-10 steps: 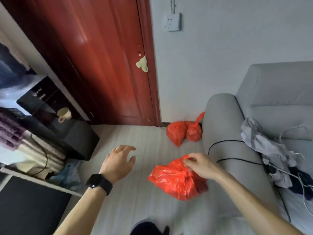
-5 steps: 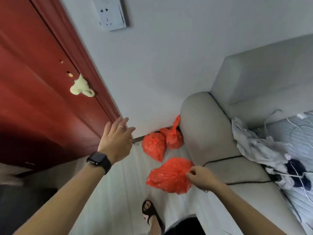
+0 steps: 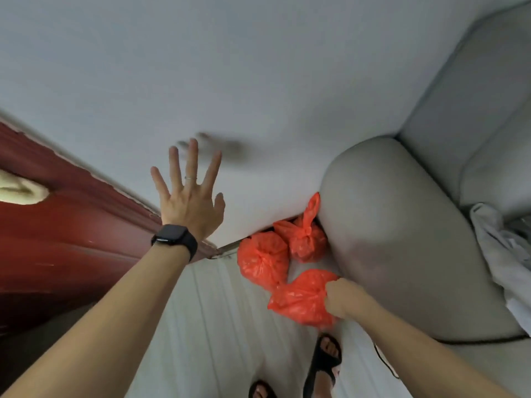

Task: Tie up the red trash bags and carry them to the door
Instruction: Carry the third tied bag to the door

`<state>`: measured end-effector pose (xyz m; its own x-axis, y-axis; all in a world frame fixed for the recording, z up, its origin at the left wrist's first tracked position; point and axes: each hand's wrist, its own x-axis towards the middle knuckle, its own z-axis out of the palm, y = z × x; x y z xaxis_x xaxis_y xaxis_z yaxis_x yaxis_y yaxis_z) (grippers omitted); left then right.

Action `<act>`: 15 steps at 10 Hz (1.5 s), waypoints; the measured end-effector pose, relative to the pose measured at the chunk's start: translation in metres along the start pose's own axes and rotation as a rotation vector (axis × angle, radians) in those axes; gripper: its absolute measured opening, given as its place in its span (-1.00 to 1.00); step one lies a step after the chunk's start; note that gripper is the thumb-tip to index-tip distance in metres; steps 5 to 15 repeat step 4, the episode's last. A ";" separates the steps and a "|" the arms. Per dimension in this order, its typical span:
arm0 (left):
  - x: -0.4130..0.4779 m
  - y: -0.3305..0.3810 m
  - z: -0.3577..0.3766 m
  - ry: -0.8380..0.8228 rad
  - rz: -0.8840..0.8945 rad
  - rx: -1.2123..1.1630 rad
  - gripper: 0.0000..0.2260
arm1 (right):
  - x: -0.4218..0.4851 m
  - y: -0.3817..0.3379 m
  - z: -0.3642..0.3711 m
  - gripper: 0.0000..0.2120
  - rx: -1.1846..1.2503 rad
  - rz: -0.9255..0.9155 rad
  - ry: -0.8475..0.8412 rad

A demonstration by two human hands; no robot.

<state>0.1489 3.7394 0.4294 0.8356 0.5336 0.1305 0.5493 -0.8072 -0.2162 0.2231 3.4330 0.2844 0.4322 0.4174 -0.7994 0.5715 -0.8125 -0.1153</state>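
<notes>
My right hand (image 3: 340,297) is squeezing the top of a red trash bag (image 3: 298,300), which is hanging near two tied bags (image 3: 283,252) beside the sofa arm (image 3: 388,225). My left hand (image 3: 191,196) is spreading its fingers against the wall (image 3: 258,81).

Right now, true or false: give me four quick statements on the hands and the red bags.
1. The right hand grips the held red bag by its gathered top. True.
2. The left hand holds another bag. False: it is spread open, raised by the wall, and holds nothing.
3. Two more bags, the left floor bag and the knotted floor bag, sit on the floor at the foot of the wall, beside the sofa armrest. True.
4. The watch is on the right wrist. False: it is on the left wrist.
</notes>
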 end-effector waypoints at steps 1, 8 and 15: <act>0.011 0.014 0.045 0.042 -0.052 -0.023 -0.18 | 0.047 -0.001 0.003 -0.60 -0.092 -0.008 -0.038; 0.030 0.029 0.098 0.153 -0.101 0.051 -0.26 | 0.118 0.036 0.020 -0.50 0.108 0.058 -0.097; 0.030 0.029 0.098 0.153 -0.101 0.051 -0.26 | 0.118 0.036 0.020 -0.50 0.108 0.058 -0.097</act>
